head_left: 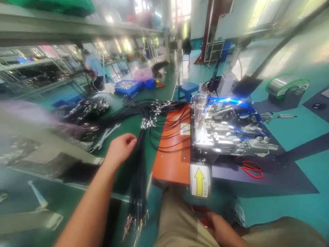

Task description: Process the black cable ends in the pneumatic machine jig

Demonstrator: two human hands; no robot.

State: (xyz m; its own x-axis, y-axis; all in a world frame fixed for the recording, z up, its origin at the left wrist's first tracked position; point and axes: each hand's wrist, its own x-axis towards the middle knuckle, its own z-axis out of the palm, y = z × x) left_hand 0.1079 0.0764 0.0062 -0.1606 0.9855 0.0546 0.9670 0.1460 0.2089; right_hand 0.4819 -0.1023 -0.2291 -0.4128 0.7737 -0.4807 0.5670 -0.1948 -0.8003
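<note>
My left hand (pixel 122 147) is curled closed beside a bundle of black cables (pixel 140 164). Its fingertips are turned away, so I cannot make out anything in them. The bundle hangs over the table's edge, with bare copper-coloured ends low down and silver connectors (pixel 147 121) at the top. Several loose cables cross an orange plate (pixel 172 154) to a metal machine (pixel 218 133) with blue air hoses. Down by my lap, my right hand (pixel 221 228) is closed at a red object (pixel 204 219); what it is stays partly hidden and blurred.
Red-handled scissors (pixel 253 169) lie on the machine's dark base. Wrenches (pixel 104 139) and more cable heaps (pixel 88 109) are on the green table to the left. A blue tray (pixel 128 86) stands farther back. A solder spool (pixel 286 85) is at right; a person (pixel 94 67) is in the distance.
</note>
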